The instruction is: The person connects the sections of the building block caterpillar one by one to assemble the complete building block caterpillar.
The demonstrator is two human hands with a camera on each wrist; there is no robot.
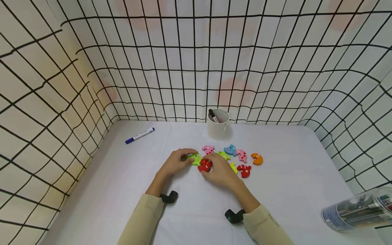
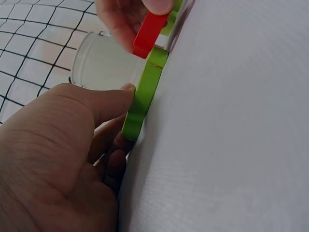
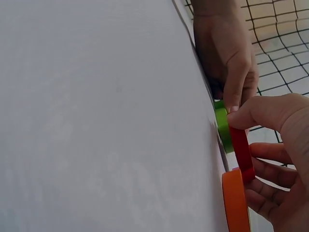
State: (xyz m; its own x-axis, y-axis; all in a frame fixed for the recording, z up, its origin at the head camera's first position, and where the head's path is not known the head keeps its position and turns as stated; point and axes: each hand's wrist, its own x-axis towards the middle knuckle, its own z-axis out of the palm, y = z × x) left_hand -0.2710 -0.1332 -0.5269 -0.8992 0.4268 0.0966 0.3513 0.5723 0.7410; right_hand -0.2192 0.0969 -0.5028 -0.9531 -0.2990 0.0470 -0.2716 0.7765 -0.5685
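Observation:
My left hand (image 1: 175, 164) pinches a bright green fish-shaped puzzle piece (image 1: 196, 159) low over the white table. Between the thumb and fingers of my right hand (image 1: 223, 173) is a red puzzle piece (image 1: 204, 166) with a white 2 on it. The two pieces meet or nearly meet; the left wrist view shows the red one (image 2: 150, 33) tilted up beside the end of the green one (image 2: 145, 96). Close to the right hand lie a pink piece (image 1: 208, 149), a second green piece (image 1: 224, 155) and a yellow piece (image 1: 233, 168), partly hidden by that hand.
Further right are blue (image 1: 230, 150), spotted pink (image 1: 241, 156), striped red (image 1: 244, 170) and orange (image 1: 257, 159) pieces. Behind stands a white bucket (image 1: 217, 129) holding a marker. A blue-capped marker (image 1: 139, 135) lies at left, a clear canister (image 1: 355, 210) at right. Black wire mesh (image 1: 193, 69) surrounds the table.

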